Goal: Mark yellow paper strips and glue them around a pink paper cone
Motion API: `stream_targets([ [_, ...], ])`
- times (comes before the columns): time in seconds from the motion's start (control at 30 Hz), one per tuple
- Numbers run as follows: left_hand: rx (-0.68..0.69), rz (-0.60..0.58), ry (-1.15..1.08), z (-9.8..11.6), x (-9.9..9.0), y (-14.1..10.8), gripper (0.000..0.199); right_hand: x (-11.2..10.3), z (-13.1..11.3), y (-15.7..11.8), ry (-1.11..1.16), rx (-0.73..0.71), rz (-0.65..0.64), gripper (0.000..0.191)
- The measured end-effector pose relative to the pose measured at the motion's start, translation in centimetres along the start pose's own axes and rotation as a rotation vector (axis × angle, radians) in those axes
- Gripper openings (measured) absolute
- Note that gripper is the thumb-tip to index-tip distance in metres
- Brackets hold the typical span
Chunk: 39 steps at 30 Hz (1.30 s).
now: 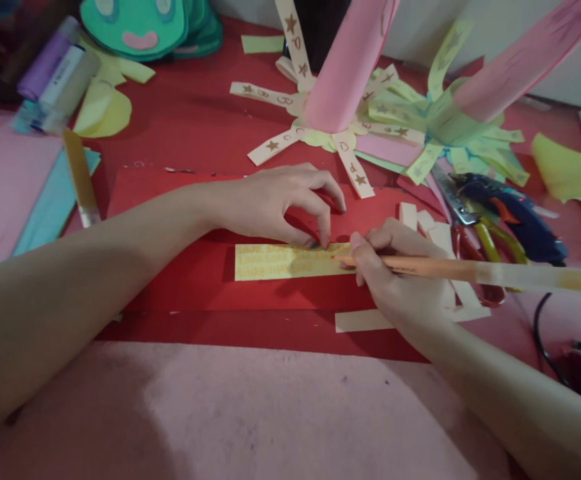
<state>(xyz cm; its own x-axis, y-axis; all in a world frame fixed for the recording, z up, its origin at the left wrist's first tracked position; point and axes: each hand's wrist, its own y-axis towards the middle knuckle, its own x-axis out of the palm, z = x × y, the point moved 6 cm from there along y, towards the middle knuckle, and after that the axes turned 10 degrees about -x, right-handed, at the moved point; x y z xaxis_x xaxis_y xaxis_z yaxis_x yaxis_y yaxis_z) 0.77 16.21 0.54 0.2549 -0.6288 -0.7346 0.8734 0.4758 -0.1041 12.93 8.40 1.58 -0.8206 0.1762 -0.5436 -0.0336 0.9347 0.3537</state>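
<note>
A yellow paper strip (280, 261) with rows of faint orange writing lies on a red sheet (190, 293). My right hand (400, 273) is closed around an orange marker pen (435, 268), its tip on the right part of the strip. The pen's back end, with a clear yellowish cap on it, points right. Above the strip, my left hand (285, 203) has curved, parted fingers; its thumb and index fingertips touch the strip's upper edge. My right hand covers the strip's right end. Cream paper strips (438, 233) lie partly behind my right hand.
Pink paper tubes (345, 60) with lettered strips around their bases stand at the back. Scissors (470, 247) and a dark blue hot glue gun (510, 213) lie right, near a black cord (540, 333). Markers (55, 73) and green face cutouts (140, 27) are back left.
</note>
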Motion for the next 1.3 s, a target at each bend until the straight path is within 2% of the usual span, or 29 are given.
stream_targets([
  [0.27, 0.006, 0.002, -0.001, 0.12, -0.03, -0.01, 0.013, -0.12, -0.19, 0.08, -0.008, 0.045, 0.013, 0.033],
  [0.47, 0.009, 0.003, 0.007, 0.10, -0.03, -0.01, 0.012, -0.09, -0.48, 0.27, -0.034, -0.056, -0.004, 0.037],
  [0.8, 0.008, 0.001, 0.014, 0.07, -0.01, -0.01, 0.013, 0.02, -0.42, 0.35, 0.002, -0.024, -0.028, 0.035],
  [0.93, 0.006, 0.002, 0.017, 0.03, 0.00, -0.01, 0.013, -0.12, -0.32, 0.27, 0.064, -0.005, 0.002, 0.034],
  [1.07, 0.003, 0.000, 0.009, 0.14, -0.03, -0.03, 0.013, -0.04, -0.45, 0.18, 0.016, -0.001, -0.031, 0.035],
  [1.3, 0.004, -0.003, 0.009, 0.14, -0.07, -0.01, 0.013, -0.12, -0.40, 0.12, 0.033, 0.015, -0.009, 0.035],
])
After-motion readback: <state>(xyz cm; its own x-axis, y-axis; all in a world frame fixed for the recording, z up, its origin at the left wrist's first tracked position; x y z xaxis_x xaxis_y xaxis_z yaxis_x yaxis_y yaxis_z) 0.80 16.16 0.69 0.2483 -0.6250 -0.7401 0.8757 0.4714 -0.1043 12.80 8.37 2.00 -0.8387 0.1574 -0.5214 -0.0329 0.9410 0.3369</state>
